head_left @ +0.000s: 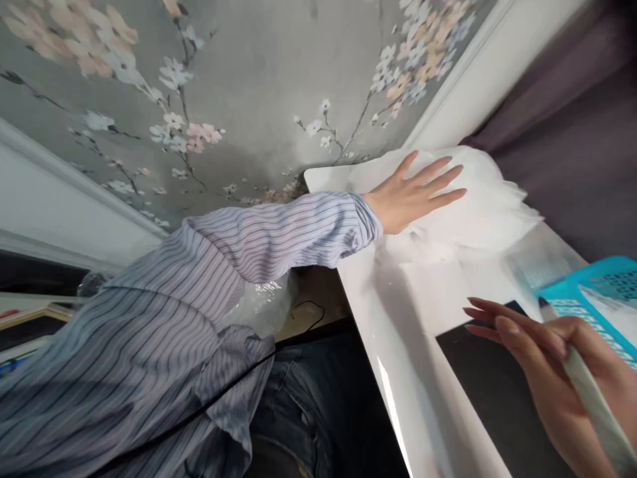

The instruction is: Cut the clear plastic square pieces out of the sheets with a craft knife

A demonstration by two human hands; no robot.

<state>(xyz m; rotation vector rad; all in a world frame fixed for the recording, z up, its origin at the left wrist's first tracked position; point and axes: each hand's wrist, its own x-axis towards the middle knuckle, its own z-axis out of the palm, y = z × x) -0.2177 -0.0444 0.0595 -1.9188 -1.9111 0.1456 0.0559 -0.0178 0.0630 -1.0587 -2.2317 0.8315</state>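
Fingers splayed, we press our left hand [413,196] open and flat on crumpled white wrap [482,206] at the bench's [393,318] far end, pinning it; our right hand [542,372] curls closed around a pale pen [592,392].

Ok, quick count from this shot: two hands in view, a left hand [411,192] and a right hand [542,372]. Only one pen [592,405]. I get one black pad [488,392], one blue tray [592,292] and one bunch of white plastic [472,206], plus one white table [398,345]. Also one striped shirt [149,332], one black cable [199,405] and one dark curtain [557,113].
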